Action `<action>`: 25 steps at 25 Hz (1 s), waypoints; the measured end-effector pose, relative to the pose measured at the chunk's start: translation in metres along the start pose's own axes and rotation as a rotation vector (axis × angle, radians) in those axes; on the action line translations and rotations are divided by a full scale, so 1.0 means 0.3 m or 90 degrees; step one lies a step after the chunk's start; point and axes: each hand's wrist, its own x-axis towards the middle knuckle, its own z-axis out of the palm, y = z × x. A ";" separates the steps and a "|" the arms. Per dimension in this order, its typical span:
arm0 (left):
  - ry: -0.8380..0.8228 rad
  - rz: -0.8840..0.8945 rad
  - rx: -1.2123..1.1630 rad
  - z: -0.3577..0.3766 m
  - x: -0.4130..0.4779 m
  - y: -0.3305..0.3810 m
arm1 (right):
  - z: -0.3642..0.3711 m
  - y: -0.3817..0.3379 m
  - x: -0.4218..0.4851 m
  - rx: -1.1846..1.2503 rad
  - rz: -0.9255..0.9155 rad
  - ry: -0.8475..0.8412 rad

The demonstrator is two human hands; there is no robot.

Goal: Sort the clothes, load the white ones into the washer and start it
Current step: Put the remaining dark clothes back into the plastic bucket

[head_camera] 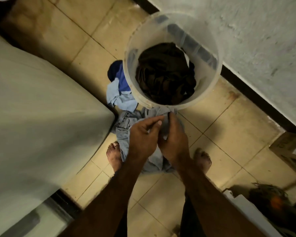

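Note:
A grey garment (126, 124) hangs between both my hands above the tiled floor, just in front of a translucent plastic bucket (217, 53). My left hand (142, 134) pinches the cloth with thumb and fingers. My right hand (173, 135) grips a fold of the same garment right beside it. Dark brown clothes (166, 76) fill the bucket. A pile of blue and light blue clothes (120, 93) lies on the floor to the bucket's left. The washer's pale top (32, 108) takes up the left of the view.
My bare feet (114, 154) stand on beige tiles on either side of the hanging garment. A rough white wall (255, 31) with a dark skirting runs along the right. A box (287, 147) and dark clutter (270, 199) sit at the lower right.

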 end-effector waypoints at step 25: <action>0.081 -0.229 -0.110 -0.056 0.313 0.392 | -0.163 -0.252 -0.019 0.541 0.158 -0.020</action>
